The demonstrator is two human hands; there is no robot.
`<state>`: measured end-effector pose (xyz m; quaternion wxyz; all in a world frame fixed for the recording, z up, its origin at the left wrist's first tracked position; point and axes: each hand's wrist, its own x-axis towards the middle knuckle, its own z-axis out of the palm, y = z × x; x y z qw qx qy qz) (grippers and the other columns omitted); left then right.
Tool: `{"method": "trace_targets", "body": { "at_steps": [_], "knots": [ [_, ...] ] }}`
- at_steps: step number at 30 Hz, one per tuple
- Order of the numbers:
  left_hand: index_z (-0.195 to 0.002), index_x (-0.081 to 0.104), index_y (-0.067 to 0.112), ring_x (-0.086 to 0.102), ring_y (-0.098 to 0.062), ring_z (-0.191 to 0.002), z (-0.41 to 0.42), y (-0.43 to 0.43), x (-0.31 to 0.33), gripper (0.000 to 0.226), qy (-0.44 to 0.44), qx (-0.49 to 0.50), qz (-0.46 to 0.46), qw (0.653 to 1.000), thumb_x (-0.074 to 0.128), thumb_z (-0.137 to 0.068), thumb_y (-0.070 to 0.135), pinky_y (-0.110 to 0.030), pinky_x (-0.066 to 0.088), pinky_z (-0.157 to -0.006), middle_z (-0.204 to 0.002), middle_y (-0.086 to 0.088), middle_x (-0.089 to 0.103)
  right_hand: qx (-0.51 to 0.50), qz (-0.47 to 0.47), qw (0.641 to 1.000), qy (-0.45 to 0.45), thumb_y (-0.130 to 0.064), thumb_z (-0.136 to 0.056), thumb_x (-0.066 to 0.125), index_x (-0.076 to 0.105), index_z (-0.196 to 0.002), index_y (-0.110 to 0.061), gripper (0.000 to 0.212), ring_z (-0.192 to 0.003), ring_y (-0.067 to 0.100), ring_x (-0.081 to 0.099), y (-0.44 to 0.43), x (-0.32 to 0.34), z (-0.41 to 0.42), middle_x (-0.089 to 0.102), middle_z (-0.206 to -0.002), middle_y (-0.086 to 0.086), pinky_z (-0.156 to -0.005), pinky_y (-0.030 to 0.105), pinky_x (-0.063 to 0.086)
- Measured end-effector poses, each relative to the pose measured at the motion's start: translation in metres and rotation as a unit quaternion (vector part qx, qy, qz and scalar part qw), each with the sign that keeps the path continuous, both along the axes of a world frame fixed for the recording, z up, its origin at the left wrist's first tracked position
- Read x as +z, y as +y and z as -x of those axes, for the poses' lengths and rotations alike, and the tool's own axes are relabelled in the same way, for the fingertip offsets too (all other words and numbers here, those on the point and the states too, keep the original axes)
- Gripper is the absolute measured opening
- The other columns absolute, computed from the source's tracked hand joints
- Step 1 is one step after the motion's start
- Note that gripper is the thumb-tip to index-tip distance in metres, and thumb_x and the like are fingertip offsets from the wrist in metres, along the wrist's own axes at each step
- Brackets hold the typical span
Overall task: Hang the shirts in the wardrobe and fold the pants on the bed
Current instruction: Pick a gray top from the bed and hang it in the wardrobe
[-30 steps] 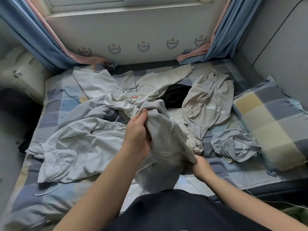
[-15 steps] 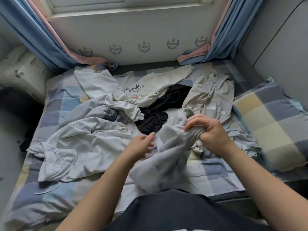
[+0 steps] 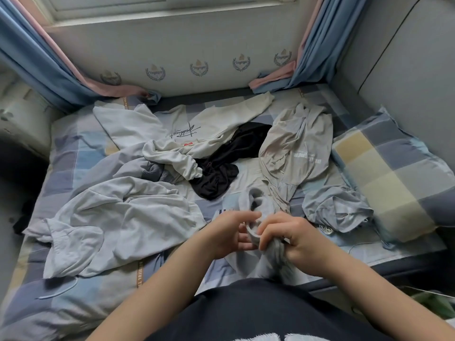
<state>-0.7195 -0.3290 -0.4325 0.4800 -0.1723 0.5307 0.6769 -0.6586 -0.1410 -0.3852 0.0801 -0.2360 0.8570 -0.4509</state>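
At the near edge of the bed (image 3: 73, 156), roughly mid-way along it, both hands work one grey garment (image 3: 269, 264). It hangs bunched between them, with one cuff or hem end standing up just beyond the knuckles. The right hand (image 3: 293, 239) has its fingers clenched round a gathered rope of the cloth. The left hand (image 3: 226, 232) reaches across with fingers nearly straight, touching the rolled rim of the opening; whether they nip it I cannot tell.

The cloth looks like soft, light jersey, limp and quick to twist, so it will not keep any shape of its own. It probably handles best taken by the firmer edges, the waistband or the cuffs, then shaken out flat on the sheet before any fold.

Farther up the bed lie a white sweatshirt (image 3: 182, 134), a black garment (image 3: 221, 168) and a beige garment (image 3: 295, 153). A pale grey top (image 3: 118, 217) sprawls toward the left edge, and a checked pillow (image 3: 394, 173) sits at the right edge.
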Motion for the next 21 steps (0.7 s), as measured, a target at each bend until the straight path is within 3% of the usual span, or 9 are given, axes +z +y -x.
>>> {"method": "trace_targets", "body": {
  "at_steps": [2,3,7,9,11,15,18,20,21],
  "knots": [
    [-0.1,0.057,0.002,0.064,-0.026,-0.061,0.001,0.008,-0.001,0.006,0.051,0.056,0.073,0.994,0.059,-0.095,0.005,-0.033,0.058,-0.054,-0.077,-0.016,0.06,-0.011,0.009,1.0,-0.019,-0.004,-0.074,0.046,0.077,-0.083,-0.014,0.034,-0.104,0.005,0.06,0.003,0.001,-0.002,0.066,-0.102,-0.015,-0.09,0.021,0.046],
    [-0.103,0.058,-0.002,0.064,-0.028,-0.065,0.003,0.009,-0.003,0.008,0.074,0.086,0.106,0.988,0.055,-0.096,0.0,-0.033,0.057,-0.053,-0.083,-0.018,0.061,-0.016,0.015,0.999,-0.028,-0.004,-0.074,0.044,0.077,-0.085,-0.014,0.036,-0.104,0.006,0.061,0.005,0.001,-0.002,0.066,-0.102,-0.015,-0.09,0.02,0.045],
    [-0.104,0.065,-0.009,0.063,-0.028,-0.085,0.011,0.005,-0.008,0.017,0.198,0.143,0.185,0.952,0.052,-0.096,-0.002,-0.041,0.056,-0.07,-0.09,-0.019,0.064,-0.088,0.064,0.985,-0.131,0.002,-0.075,0.045,0.073,-0.094,-0.018,0.039,-0.097,0.013,0.066,0.013,-0.01,-0.001,0.071,-0.095,-0.006,-0.088,0.033,0.052],
    [-0.101,0.067,-0.007,0.063,-0.029,-0.09,0.015,0.003,-0.001,0.016,0.233,0.158,0.165,0.945,0.052,-0.097,-0.001,-0.048,0.054,-0.086,-0.091,-0.019,0.067,-0.163,0.073,0.969,-0.168,0.001,-0.087,0.054,0.07,-0.099,-0.025,0.033,-0.101,0.009,0.065,0.016,-0.02,0.001,0.071,-0.099,-0.007,-0.093,0.036,0.052],
    [-0.102,0.067,-0.007,0.063,-0.028,-0.091,0.016,0.004,0.008,0.016,0.247,0.15,0.124,0.949,0.053,-0.098,-0.001,-0.043,0.05,-0.085,-0.092,-0.018,0.067,-0.22,0.082,0.953,-0.189,-0.009,-0.092,0.066,0.063,-0.114,-0.033,0.032,-0.117,0.006,0.057,0.018,-0.031,0.007,0.064,-0.119,-0.013,-0.103,0.036,0.047],
    [-0.104,0.068,-0.002,0.066,-0.022,-0.087,0.005,0.008,0.02,0.018,0.246,0.094,0.03,0.964,0.051,-0.1,0.002,-0.03,0.054,-0.077,-0.092,-0.015,0.069,-0.308,0.021,0.934,-0.178,-0.035,-0.082,0.08,0.023,-0.155,-0.03,0.093,-0.145,0.012,0.023,0.011,-0.048,0.029,0.023,-0.157,-0.005,-0.12,0.034,0.023],
    [-0.112,0.066,-0.004,0.065,-0.022,-0.088,0.001,0.0,0.023,0.02,0.218,0.065,-0.034,0.973,0.053,-0.1,0.007,-0.029,0.055,-0.079,-0.097,-0.016,0.067,-0.363,-0.099,0.903,-0.209,-0.043,-0.079,0.079,-0.001,-0.158,-0.034,0.113,-0.152,0.026,0.012,0.011,-0.063,0.045,0.002,-0.166,-0.002,-0.122,0.052,0.017],
    [-0.116,0.065,-0.004,0.065,-0.022,-0.089,0.002,-0.013,0.024,0.027,0.191,0.046,-0.065,0.978,0.059,-0.097,0.015,-0.029,0.055,-0.079,-0.101,-0.017,0.066,-0.35,-0.17,0.89,-0.24,-0.043,-0.079,0.077,0.002,-0.158,-0.037,0.109,-0.149,0.028,0.025,0.017,-0.07,0.052,0.022,-0.163,-0.002,-0.119,0.058,0.017],
    [-0.117,0.066,-0.002,0.065,-0.022,-0.09,0.002,-0.021,0.024,0.031,0.181,0.032,-0.072,0.98,0.061,-0.095,0.019,-0.029,0.054,-0.079,-0.102,-0.017,0.066,-0.33,-0.154,0.896,-0.254,-0.039,-0.08,0.077,0.017,-0.157,-0.035,0.097,-0.142,0.027,0.039,0.021,-0.075,0.054,0.041,-0.154,-0.002,-0.117,0.057,0.023]
  ]
}}
